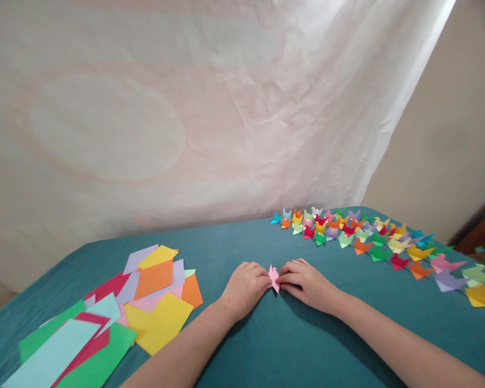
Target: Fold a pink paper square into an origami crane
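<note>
A small pink folded-paper bird [274,278] is held between my two hands just above the green cloth, around the middle of the table. My left hand [246,286] pinches its left side with thumb and fingertips. From the right, my right hand [310,285] grips the other side, its fingers closed on the paper. The bird's pointed tips show above and below the fingertips. Parts of its folds are hidden behind the fingers.
Loose coloured paper sheets [157,280] lie overlapping on the left of the green-covered table [234,242]. Rows of folded paper birds [361,246] in many colours stand at the right and back right. A pale cloth [206,118] hangs behind the table.
</note>
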Tool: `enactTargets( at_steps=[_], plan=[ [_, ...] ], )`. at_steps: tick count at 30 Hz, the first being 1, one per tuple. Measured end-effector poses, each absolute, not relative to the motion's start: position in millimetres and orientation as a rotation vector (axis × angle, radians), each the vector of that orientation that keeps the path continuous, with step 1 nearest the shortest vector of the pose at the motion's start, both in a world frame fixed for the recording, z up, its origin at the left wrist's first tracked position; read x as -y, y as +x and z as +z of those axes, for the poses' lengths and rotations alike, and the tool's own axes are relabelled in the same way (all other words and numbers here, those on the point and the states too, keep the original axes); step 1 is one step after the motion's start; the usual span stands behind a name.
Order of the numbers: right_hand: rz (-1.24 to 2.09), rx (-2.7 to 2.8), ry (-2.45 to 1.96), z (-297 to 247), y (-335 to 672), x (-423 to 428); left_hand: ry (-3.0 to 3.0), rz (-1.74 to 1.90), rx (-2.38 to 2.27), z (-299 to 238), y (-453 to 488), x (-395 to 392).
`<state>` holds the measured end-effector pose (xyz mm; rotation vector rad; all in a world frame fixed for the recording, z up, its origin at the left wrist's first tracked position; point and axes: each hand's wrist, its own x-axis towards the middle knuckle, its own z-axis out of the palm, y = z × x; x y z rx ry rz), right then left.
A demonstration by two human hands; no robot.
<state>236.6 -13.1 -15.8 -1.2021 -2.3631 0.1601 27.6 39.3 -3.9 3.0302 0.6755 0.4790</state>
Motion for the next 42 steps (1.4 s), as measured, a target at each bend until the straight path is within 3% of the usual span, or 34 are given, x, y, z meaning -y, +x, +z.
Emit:
enactTargets(
  at_steps=[26, 42],
  plan=[
    [0.408, 2.183, -1.186, -20.6, 238.1, 6.5, 2.746, 0.541, -0.685, -7.6, 24.4, -45.3],
    [0.134, 2.329, -1.199, -15.1, 231.7, 16.4, 2.743, 0.56, -0.703, -5.5, 24.6, -42.3]
  ],
)
